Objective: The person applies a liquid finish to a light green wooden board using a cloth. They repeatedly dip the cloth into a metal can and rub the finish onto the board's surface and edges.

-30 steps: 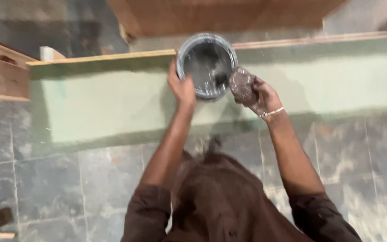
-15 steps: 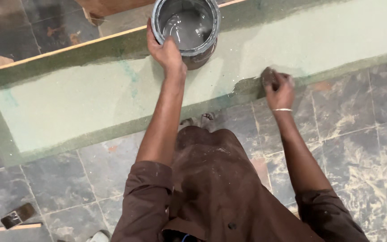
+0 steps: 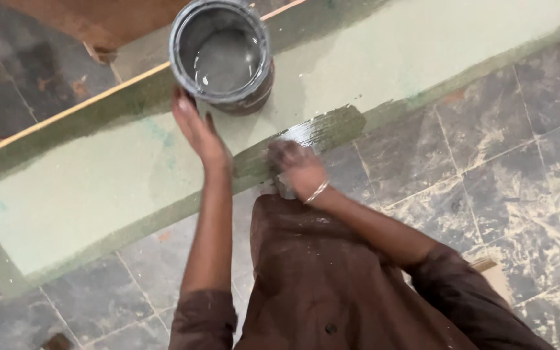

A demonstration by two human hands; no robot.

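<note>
Dark brown shirt (image 3: 331,285) — sleeves rolled past elbows, pale smears — thin metal bangle (image 3: 317,192) on right wrist

Landmark: open can (image 3: 221,55), standing on the board (image 3: 98,188), liquid inside. Left hand (image 3: 199,133) just below-left of can, on board. Right hand (image 3: 296,167) below-right of can, at board's near edge. Wet streak (image 3: 325,126) right of can. Tiled floor (image 3: 487,155) beyond board's near edge.
</note>
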